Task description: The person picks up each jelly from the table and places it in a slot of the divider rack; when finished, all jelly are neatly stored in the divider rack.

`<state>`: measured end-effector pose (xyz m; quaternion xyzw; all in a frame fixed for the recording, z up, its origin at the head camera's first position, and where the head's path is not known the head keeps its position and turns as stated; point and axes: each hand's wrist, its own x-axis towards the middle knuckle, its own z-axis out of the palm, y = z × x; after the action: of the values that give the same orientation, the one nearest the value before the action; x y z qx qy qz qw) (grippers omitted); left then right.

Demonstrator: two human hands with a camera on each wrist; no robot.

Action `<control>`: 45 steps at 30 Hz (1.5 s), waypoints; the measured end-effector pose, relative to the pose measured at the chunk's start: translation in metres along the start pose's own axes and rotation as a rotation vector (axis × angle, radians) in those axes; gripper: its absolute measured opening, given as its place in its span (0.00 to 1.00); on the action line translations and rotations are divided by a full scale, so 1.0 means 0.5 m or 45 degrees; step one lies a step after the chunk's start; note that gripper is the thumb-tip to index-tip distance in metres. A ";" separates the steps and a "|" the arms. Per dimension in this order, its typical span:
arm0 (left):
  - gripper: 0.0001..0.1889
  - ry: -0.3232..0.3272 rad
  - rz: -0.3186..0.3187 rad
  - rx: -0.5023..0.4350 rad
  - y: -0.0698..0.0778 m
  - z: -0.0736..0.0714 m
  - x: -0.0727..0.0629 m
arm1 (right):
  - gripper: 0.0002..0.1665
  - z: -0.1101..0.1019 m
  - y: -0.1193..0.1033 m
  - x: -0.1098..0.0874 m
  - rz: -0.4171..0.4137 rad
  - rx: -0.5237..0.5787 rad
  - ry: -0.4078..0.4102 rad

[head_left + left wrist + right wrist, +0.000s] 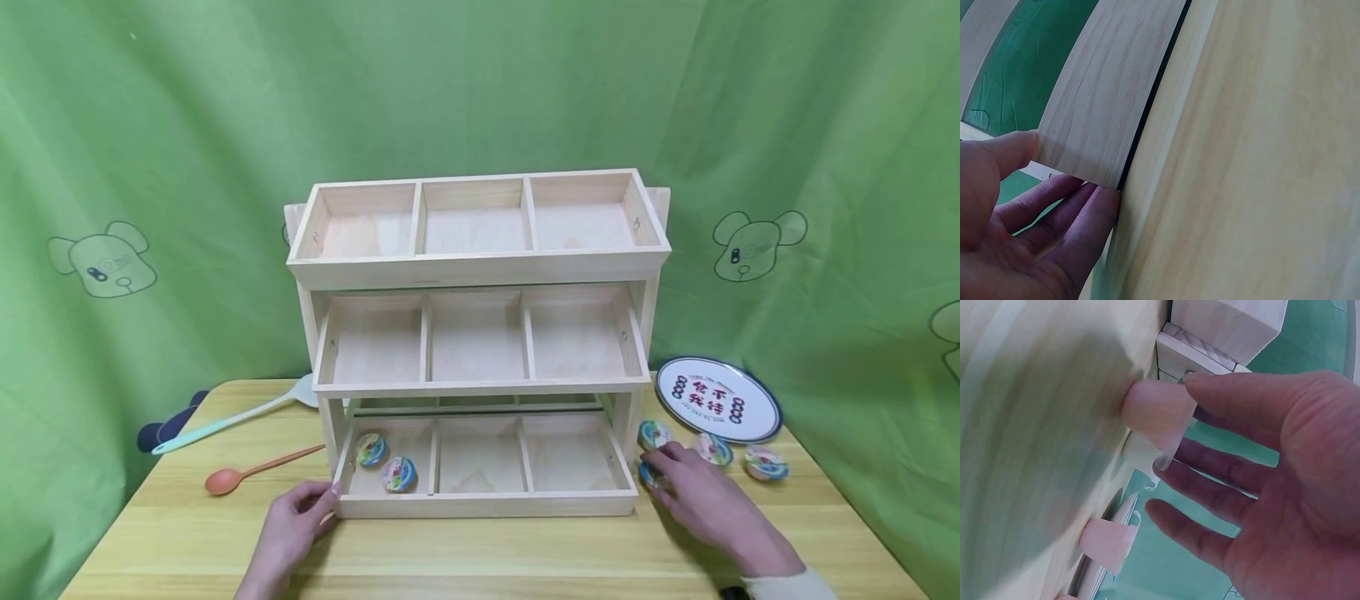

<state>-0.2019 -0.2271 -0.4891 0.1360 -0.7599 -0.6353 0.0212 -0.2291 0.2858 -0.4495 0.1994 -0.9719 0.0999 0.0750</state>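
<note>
A three-tier wooden rack [480, 268] stands mid-table, each tray split into three compartments. My left hand [292, 527] holds the front left corner of its bottom tray [487, 507]; in the left wrist view the thumb lies at the upper edge and the fingertips [1107, 199] touch the lower corner. Two jelly cups [399, 474] with colourful lids sit in that tray's left compartment. Right of the rack, my right hand [701, 497] pinches a jelly cup [1157, 412] by its rim, its pink base against the table. Several more cups, one of them a pink jelly cup [765, 462], stand around that hand.
A white oval plate [720, 400] with red characters and a blue rim lies at the back right. Left of the rack are an orange spoon [225, 481] and a pale green long-handled utensil [232, 419]. Green curtain [480, 83] hangs close behind the table.
</note>
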 end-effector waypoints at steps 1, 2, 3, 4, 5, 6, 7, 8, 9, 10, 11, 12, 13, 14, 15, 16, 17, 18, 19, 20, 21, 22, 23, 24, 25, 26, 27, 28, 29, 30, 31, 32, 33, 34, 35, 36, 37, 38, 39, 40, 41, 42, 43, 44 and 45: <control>0.17 -0.002 0.001 -0.001 0.000 0.000 0.000 | 0.27 -0.002 -0.001 0.000 0.000 0.003 -0.001; 0.17 -0.004 0.003 0.000 0.000 0.000 0.000 | 0.27 -0.003 -0.001 -0.001 0.003 0.007 -0.005; 0.18 -0.007 0.007 0.000 -0.001 0.000 0.000 | 0.26 -0.005 -0.001 -0.001 0.003 0.009 -0.010; 0.18 -0.010 0.010 -0.001 -0.001 0.000 0.000 | 0.25 -0.007 -0.002 -0.002 0.007 0.014 -0.015; 0.19 -0.013 0.015 -0.002 -0.001 0.000 0.000 | 0.25 -0.008 -0.001 -0.002 0.011 0.019 -0.021; 0.19 -0.013 0.017 -0.003 0.000 0.000 -0.001 | 0.25 -0.010 -0.001 -0.002 0.015 0.023 -0.027; 0.19 -0.013 0.018 -0.003 0.000 0.000 -0.002 | 0.24 -0.012 -0.001 -0.002 0.019 0.026 -0.034; 0.18 -0.008 0.014 -0.006 0.001 0.000 -0.003 | 0.24 -0.013 -0.001 -0.002 0.024 0.033 -0.043; 0.18 -0.007 0.013 -0.009 0.001 0.000 -0.003 | 0.25 -0.014 -0.001 -0.002 0.027 0.036 -0.051; 0.18 -0.005 0.010 -0.010 0.002 0.000 -0.004 | 0.25 -0.015 -0.001 -0.003 0.035 0.040 -0.061; 0.18 -0.004 0.009 -0.011 0.003 0.000 -0.004 | 0.26 -0.016 -0.001 -0.004 0.043 0.050 -0.070; 0.18 -0.004 0.009 -0.010 0.003 0.000 -0.005 | 0.27 -0.017 -0.001 -0.005 0.044 0.060 -0.079; 0.18 -0.006 0.011 -0.007 0.003 0.000 -0.005 | 0.28 -0.017 -0.002 -0.006 0.049 0.069 -0.083; 0.19 -0.009 0.014 -0.005 0.002 -0.001 -0.005 | 0.29 -0.018 -0.002 -0.008 0.045 0.082 -0.085; 0.19 -0.011 0.017 -0.003 0.002 -0.001 -0.005 | 0.30 -0.019 -0.004 -0.010 0.047 0.092 -0.084; 0.19 -0.011 0.020 0.001 0.001 -0.001 -0.004 | 0.30 -0.020 -0.004 -0.012 0.049 0.100 -0.083; 0.20 -0.012 0.023 0.002 0.001 -0.001 -0.005 | 0.30 -0.021 -0.005 -0.014 0.046 0.108 -0.081; 0.20 -0.011 0.023 0.003 0.001 -0.001 -0.005 | 0.30 -0.023 -0.006 -0.016 0.041 0.114 -0.079; 0.20 -0.010 0.024 0.003 0.001 -0.001 -0.005 | 0.29 -0.024 -0.007 -0.018 0.042 0.114 -0.074; 0.20 -0.007 0.022 0.002 0.001 -0.001 -0.006 | 0.29 -0.025 -0.008 -0.019 0.031 0.118 -0.073; 0.19 -0.003 0.019 0.001 0.001 -0.001 -0.006 | 0.28 -0.026 -0.010 -0.021 0.039 0.117 -0.075; 0.19 -0.002 0.019 0.000 0.001 -0.001 -0.006 | 0.28 -0.027 -0.010 -0.023 0.029 0.120 -0.078; 0.19 -0.002 0.017 -0.004 0.001 -0.001 -0.006 | 0.28 -0.028 -0.011 -0.024 0.022 0.122 -0.079; 0.19 0.001 0.014 -0.006 0.001 -0.001 -0.006 | 0.28 -0.029 -0.012 -0.026 0.020 0.119 -0.081; 0.19 0.003 0.011 -0.007 0.001 -0.001 -0.006 | 0.28 -0.031 -0.014 -0.027 0.011 0.114 -0.079; 0.18 0.006 0.008 -0.008 0.001 -0.001 -0.006 | 0.28 -0.032 -0.015 -0.029 0.007 0.117 -0.080; 0.18 0.006 0.008 -0.009 0.001 -0.001 -0.006 | 0.28 -0.034 -0.017 -0.030 0.006 0.114 -0.080; 0.18 0.003 0.010 -0.008 0.001 -0.001 -0.006 | 0.28 -0.036 -0.019 -0.032 -0.004 0.115 -0.076; 0.18 0.002 0.010 -0.006 0.001 0.000 -0.005 | 0.28 -0.038 -0.022 -0.033 -0.003 0.109 -0.077; 0.18 0.001 0.011 -0.003 0.001 0.000 -0.006 | 0.28 -0.040 -0.024 -0.034 -0.004 0.113 -0.080; 0.19 -0.002 0.014 0.000 0.001 0.000 -0.006 | 0.28 -0.043 -0.026 -0.035 -0.010 0.115 -0.080; 0.19 -0.006 0.016 0.002 0.001 0.000 -0.006 | 0.28 -0.044 -0.027 -0.036 -0.014 0.119 -0.086; 0.19 -0.009 0.018 0.003 0.000 -0.001 -0.005 | 0.28 -0.047 -0.028 -0.037 -0.020 0.120 -0.087; 0.19 -0.013 0.019 0.004 0.000 -0.001 -0.005 | 0.28 -0.049 -0.031 -0.039 -0.024 0.124 -0.089; 0.19 -0.014 0.020 0.005 0.000 -0.001 -0.005 | 0.28 -0.050 -0.032 -0.039 -0.030 0.127 -0.094; 0.19 -0.015 0.019 0.005 -0.001 -0.001 -0.005 | 0.28 -0.052 -0.033 -0.041 -0.039 0.131 -0.091; 0.19 -0.016 0.017 0.003 -0.001 -0.001 -0.004 | 0.27 -0.054 -0.035 -0.042 -0.045 0.128 -0.087; 0.19 -0.017 0.016 0.001 -0.002 -0.001 -0.004 | 0.27 -0.056 -0.037 -0.043 -0.053 0.134 -0.088; 0.19 -0.017 0.015 0.001 -0.002 -0.001 -0.004 | 0.26 -0.058 -0.040 -0.043 -0.060 0.137 -0.087; 0.19 -0.017 0.014 0.000 -0.002 -0.001 -0.003 | 0.26 -0.060 -0.042 -0.043 -0.066 0.136 -0.087; 0.19 -0.015 0.014 0.000 -0.002 -0.001 -0.003 | 0.25 -0.061 -0.044 -0.043 -0.071 0.133 -0.088; 0.19 -0.014 0.015 0.001 -0.002 -0.001 -0.003 | 0.25 -0.063 -0.047 -0.043 -0.068 0.132 -0.092; 0.19 -0.013 0.016 0.001 -0.002 -0.001 -0.003 | 0.24 -0.064 -0.049 -0.042 -0.069 0.134 -0.097; 0.19 -0.012 0.017 0.003 -0.002 -0.001 -0.003 | 0.24 -0.065 -0.051 -0.042 -0.072 0.134 -0.102; 0.19 -0.012 0.018 0.004 -0.002 -0.001 -0.003 | 0.24 -0.066 -0.053 -0.042 -0.075 0.129 -0.105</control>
<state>-0.2002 -0.2273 -0.4899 0.1276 -0.7620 -0.6345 0.0218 -0.1958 0.2771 -0.4169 0.2355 -0.9616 0.1384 0.0277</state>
